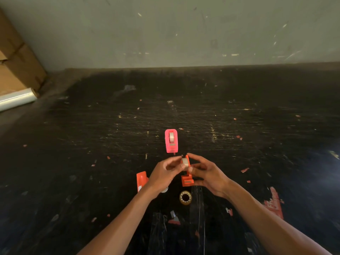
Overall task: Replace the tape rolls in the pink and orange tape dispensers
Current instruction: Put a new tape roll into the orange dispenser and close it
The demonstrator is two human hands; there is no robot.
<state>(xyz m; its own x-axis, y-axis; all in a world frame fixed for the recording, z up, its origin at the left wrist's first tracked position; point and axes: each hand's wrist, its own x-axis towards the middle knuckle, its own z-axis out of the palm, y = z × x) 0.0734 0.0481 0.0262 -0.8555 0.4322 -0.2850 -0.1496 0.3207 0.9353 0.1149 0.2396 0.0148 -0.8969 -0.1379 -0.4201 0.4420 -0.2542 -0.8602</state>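
The pink tape dispenser [171, 140] stands on the black table with a clear roll seated in it, just beyond my hands. My right hand [207, 173] holds one half of the orange dispenser [187, 179] up off the table. A small clear tape roll [185, 162] sits at the top of that half, pinched by the fingertips of my left hand [163, 173]. The other orange half [141, 180] lies on the table to the left of my left wrist. An old tape roll [185, 197] lies flat near the front.
The black table [257, 144] is scratched and dotted with tape scraps. A white plastic piece [164, 189] peeks out under my left hand. Cardboard boxes [16, 57] and a film roll [16, 98] stand at the far left. A grey wall [184, 30] runs behind.
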